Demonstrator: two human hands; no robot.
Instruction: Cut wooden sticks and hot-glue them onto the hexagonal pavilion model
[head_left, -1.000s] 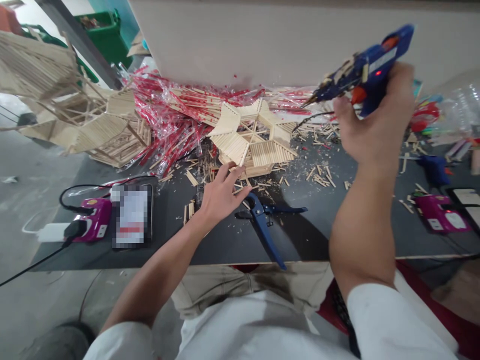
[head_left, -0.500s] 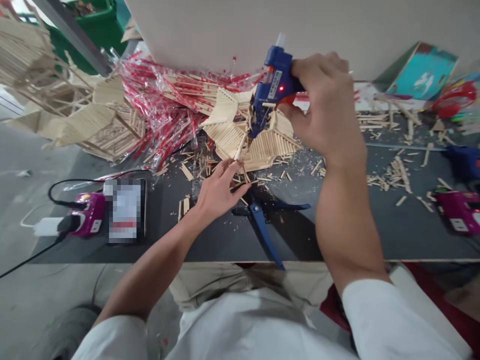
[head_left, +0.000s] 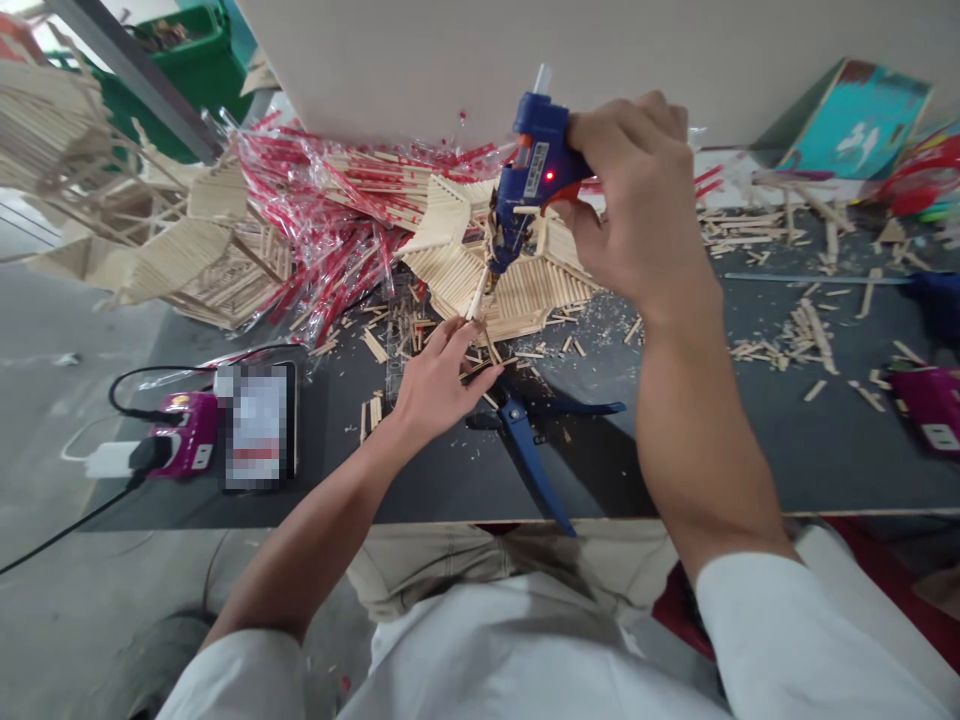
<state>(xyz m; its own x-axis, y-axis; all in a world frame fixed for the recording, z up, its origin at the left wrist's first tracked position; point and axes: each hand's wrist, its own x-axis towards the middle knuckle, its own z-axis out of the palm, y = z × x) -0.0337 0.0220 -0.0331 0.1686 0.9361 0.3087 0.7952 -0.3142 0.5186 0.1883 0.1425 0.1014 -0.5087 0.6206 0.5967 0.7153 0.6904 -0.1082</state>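
My right hand (head_left: pixel 630 190) grips a blue hot glue gun (head_left: pixel 531 165), nose down, with a clear glue stick out of its top and a red light lit. Its tip is at a light wooden stick (head_left: pixel 475 300), which my left hand (head_left: pixel 442 375) pinches between its fingers. Behind and under the nozzle sits a model of wooden sticks (head_left: pixel 529 298) with slatted, roof-like panels. Whether the tip touches the stick I cannot tell. Just below my left hand lies a pair of blue-handled cutters (head_left: pixel 525 440), opened wide on the dark table (head_left: pixel 345 470).
On the left are a phone (head_left: pixel 259 425), a purple power adapter (head_left: pixel 184 430) with cables, and a larger stick model (head_left: pixel 180 240). Red-and-clear plastic packs of sticks (head_left: pixel 322 200) lie behind. Offcuts (head_left: pixel 791 335) litter the right side, near another purple adapter (head_left: pixel 926 405).
The view has shifted a little. The glue gun and my right hand sit slightly farther left, with the tip nearer the stick. My left hand keeps its pinch.
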